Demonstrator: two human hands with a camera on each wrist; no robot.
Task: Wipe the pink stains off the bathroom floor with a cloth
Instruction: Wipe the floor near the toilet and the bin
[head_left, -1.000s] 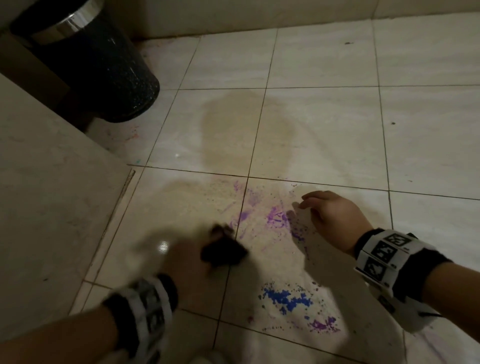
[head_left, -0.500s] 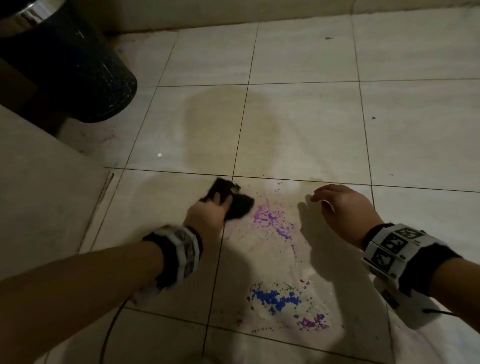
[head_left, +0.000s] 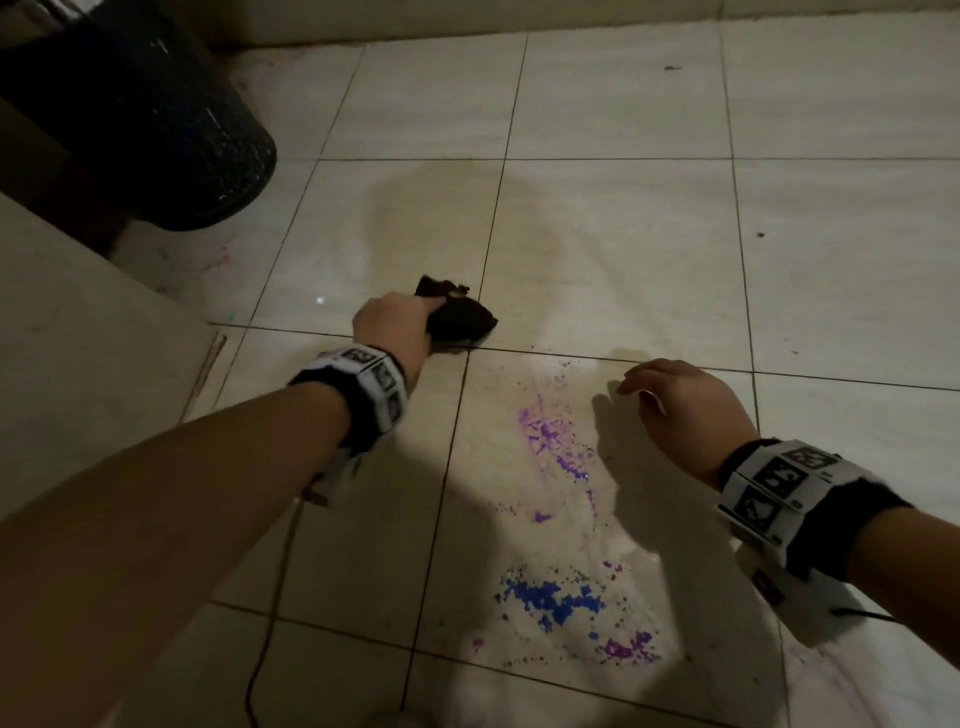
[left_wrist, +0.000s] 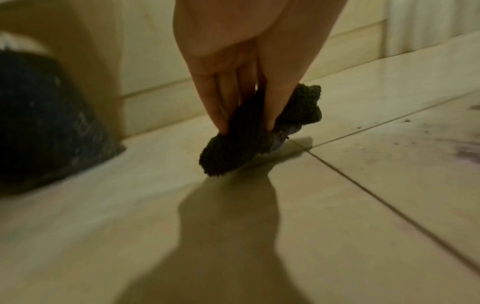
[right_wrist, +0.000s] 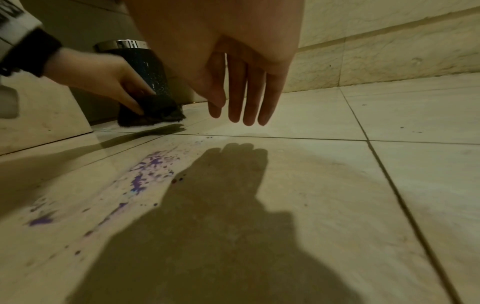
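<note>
1. Nearest you, a blue splatter (head_left: 550, 603) and a small pink-purple patch (head_left: 626, 649) sit on the floor tile (head_left: 675, 291), neither showing any sign of wiping.
2. Further out, the main pink stain (head_left: 553, 441) runs as a speckled streak on the same tile; the right-wrist view shows it too (right_wrist: 145, 174).
3. Your right hand (head_left: 685, 410) hovers above the floor just right of that streak, fingers (right_wrist: 249, 98) nearly straight, loosely together, holding nothing.
4. Beyond the grout line, your left hand (head_left: 395, 327) pinches the dark cloth (head_left: 460, 319) between thumb and fingers (left_wrist: 215, 98); the cloth's bottom touches the floor, on the tile past the stain.
5. Farthest left: a dark speckled bin (head_left: 156, 119) with a metal rim.
6. Risk: the cloth is bunched small, so a pass may miss specks or smear pink into the blue; judged likely if dragged toward you.
7. Risk: the floor looks wet and shiny, so the hovering hand could slip or pick up pigment.
8. Writing: only black-and-white marker squares on the wristbands (head_left: 779, 488); no readable text.
</note>
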